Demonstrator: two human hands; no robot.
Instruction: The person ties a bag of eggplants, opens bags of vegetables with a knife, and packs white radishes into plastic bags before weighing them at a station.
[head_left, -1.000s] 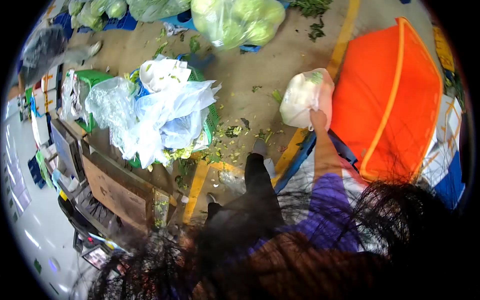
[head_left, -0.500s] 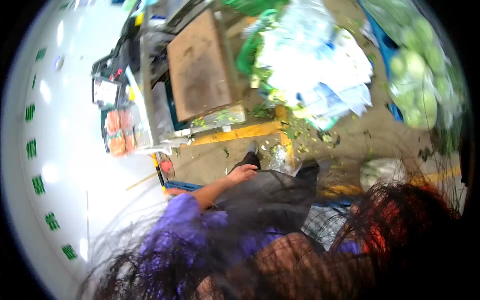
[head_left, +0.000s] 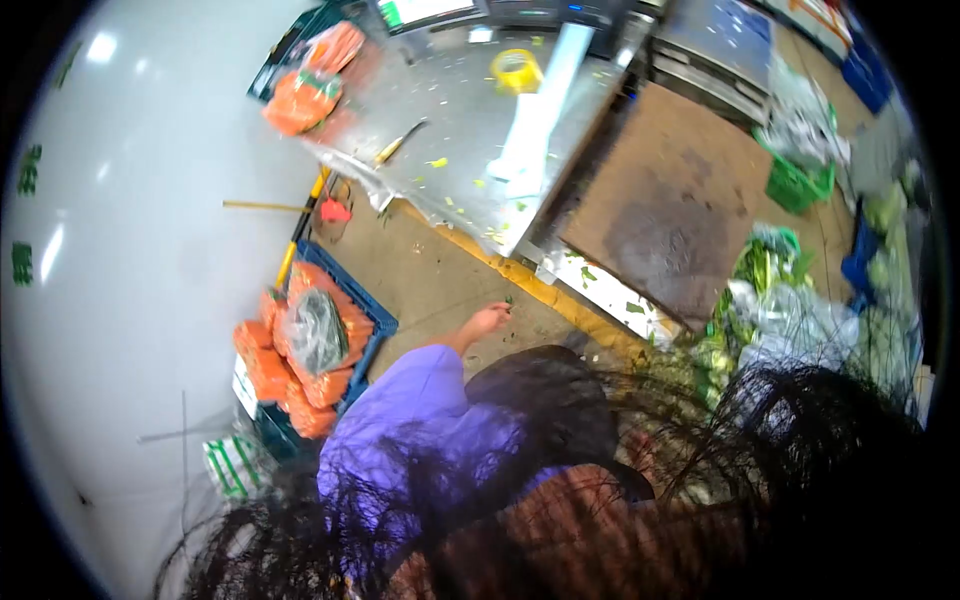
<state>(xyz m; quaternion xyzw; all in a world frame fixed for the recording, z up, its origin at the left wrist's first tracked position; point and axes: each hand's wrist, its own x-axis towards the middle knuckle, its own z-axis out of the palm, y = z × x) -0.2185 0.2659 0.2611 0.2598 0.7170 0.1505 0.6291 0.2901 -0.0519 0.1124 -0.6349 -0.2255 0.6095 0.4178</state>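
Note:
My left hand point(head_left: 487, 321) reaches forward from a purple sleeve point(head_left: 410, 385), over the floor and in front of the dark apron. Its fingers are closed, with a small dark green scrap point(head_left: 508, 300) at their tips, too small to name surely. Ahead of the hand is the front edge of the metal table point(head_left: 450, 105), with a knife point(head_left: 398, 143) lying on it. My right hand is out of view, and hair hides much of the lower right.
Blue crate point(head_left: 375, 315) on the left holds bagged carrots point(head_left: 325, 320). More bagged carrots point(head_left: 305, 100), yellow tape point(head_left: 516, 71) and leaf bits lie on the table. A brown board point(head_left: 670, 200) stands right, beside leafy greens point(head_left: 755, 270) and a green basket point(head_left: 800, 185).
The view has swung left, bringing the carrot crate and table into sight. My left hand has moved off my lap and forward, a small green scrap now at its fingertips.

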